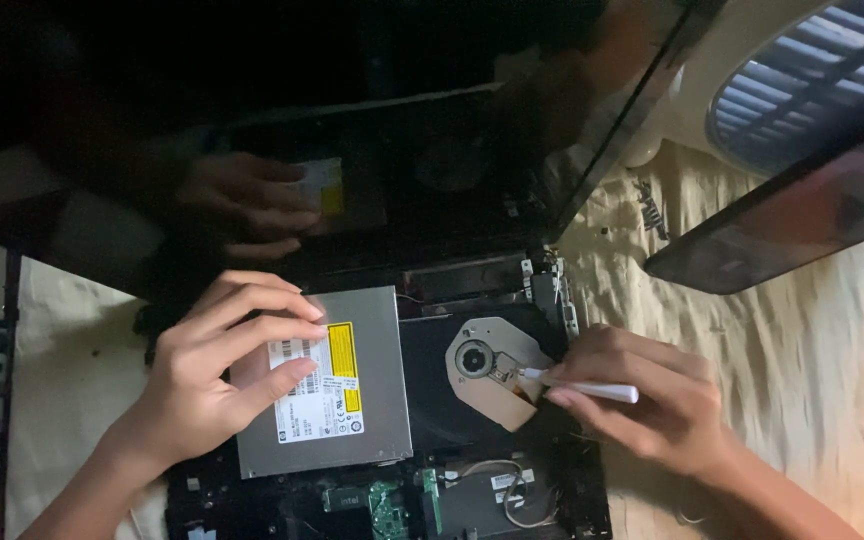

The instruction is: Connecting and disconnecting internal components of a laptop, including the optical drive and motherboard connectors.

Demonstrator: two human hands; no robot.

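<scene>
Two hands work apart here. Our left hand [214,375] presses flat on the optical drive [337,385]; just beside it, our right hand [642,395] pinches a white tool [584,388].

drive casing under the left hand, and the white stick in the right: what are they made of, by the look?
Drive casing: looks like sheet metal, matte grey with a dull even sheen and crisp flat edges; a paper-like label is stuck on it. White stick: thin, smooth and uniformly white, probably plastic, though too small to be sure. The left hand rests on the casing; the right hand pinches the stick.
</scene>
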